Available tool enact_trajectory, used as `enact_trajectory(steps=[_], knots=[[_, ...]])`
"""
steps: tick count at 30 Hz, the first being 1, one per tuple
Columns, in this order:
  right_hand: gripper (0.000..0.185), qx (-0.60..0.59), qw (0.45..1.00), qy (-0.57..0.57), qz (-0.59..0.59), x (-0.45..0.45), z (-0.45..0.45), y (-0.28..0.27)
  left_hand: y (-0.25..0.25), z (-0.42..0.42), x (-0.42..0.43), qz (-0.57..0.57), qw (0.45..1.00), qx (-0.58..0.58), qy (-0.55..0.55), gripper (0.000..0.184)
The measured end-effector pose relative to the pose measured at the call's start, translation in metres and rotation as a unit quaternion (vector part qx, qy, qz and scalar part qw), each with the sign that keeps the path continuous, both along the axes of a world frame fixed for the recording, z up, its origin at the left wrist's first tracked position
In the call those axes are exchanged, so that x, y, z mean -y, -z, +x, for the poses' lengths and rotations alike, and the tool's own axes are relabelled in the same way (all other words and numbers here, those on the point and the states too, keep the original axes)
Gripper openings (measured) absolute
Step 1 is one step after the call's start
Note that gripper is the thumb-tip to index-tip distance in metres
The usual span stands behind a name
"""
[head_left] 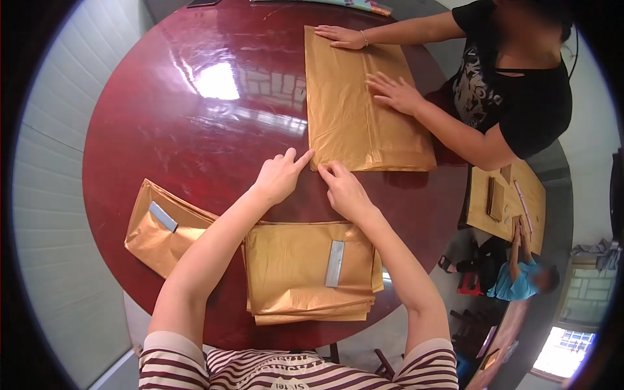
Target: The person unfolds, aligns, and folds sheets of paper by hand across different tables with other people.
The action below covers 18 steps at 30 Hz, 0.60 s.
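Note:
A large stack of gold-brown paper sheets (344,104) lies on the round table in front of me. My left hand (279,177) is at its near left corner, with the index finger stretched out to touch it. Just to the right, my right hand (348,193) pinches the near edge of the sheets between thumb and fingers. Below my forearms is a folded gold paper stack (292,260), with a grey flat bar (335,263) on top. Partly behind my left arm, another gold paper bundle (162,237) carries a second grey bar (163,217).
Across the glossy red table (175,136), a co-worker in a black shirt (520,117) rests both hands flat on the large sheets. A person in blue (513,279) works at a wooden table (533,188) on the right. A colourful flat item (357,5) lies at the far edge.

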State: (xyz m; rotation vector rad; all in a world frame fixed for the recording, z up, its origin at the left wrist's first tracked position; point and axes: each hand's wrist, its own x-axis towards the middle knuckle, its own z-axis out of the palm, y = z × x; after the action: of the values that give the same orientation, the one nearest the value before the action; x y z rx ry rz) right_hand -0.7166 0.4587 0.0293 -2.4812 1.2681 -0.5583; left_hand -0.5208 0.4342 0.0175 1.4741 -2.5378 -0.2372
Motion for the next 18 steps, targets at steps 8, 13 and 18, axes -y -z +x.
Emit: enact_trajectory(steps=[8, 13, 18], knots=[[0.054, -0.002, 1.000, -0.004, 0.022, 0.003, -0.001, 0.002, -0.009, -0.013, 0.020, -0.025, 0.998, -0.049, -0.011, 0.046], [0.050, 0.005, 0.999, 0.003, 0.037, 0.003, -0.001, 0.002, 0.017, -0.042, 0.043, -0.115, 0.991, -0.071, 0.024, 0.051], [0.050, 0.030, 0.999, 0.016, 0.005, -0.001, 0.000, 0.003, 0.025, -0.035, 0.041, -0.074, 0.997, -0.023, 0.007, 0.059]])
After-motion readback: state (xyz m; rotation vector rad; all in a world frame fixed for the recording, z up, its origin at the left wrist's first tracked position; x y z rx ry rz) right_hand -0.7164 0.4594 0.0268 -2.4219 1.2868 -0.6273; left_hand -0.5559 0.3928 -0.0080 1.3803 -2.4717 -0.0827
